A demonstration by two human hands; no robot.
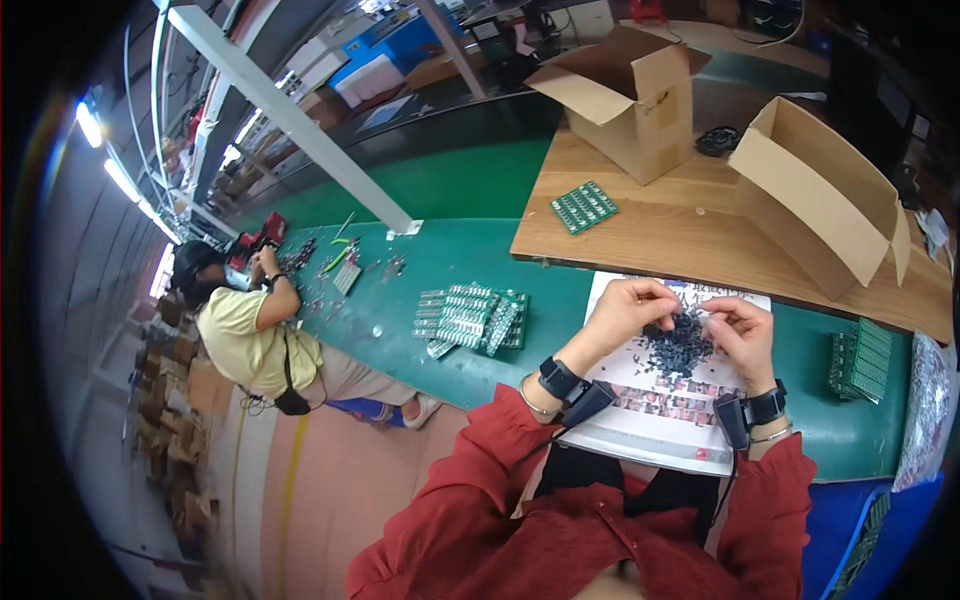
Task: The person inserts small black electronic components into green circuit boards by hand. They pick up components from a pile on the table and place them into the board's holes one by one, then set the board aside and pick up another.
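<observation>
My left hand [632,308] is over the far left side of a heap of small black parts [676,352]. Its thumb and fingertips are pinched together; whatever may be between them is too small to name. Across from it, my right hand [742,336] hovers at the right edge of the heap, fingertips also drawn together, with any small piece in them not distinguishable. The heap lies on a printed paper sheet [640,425] spread on the green bench [560,370]. Both wrists carry black strapped devices.
Stacked green circuit boards [470,318] lie to the left, more boards [860,362] to the right. A wooden board [660,225] bears two open cardboard boxes [640,110] and one circuit board panel [583,207]. Further left, another person [250,335] works at the bench.
</observation>
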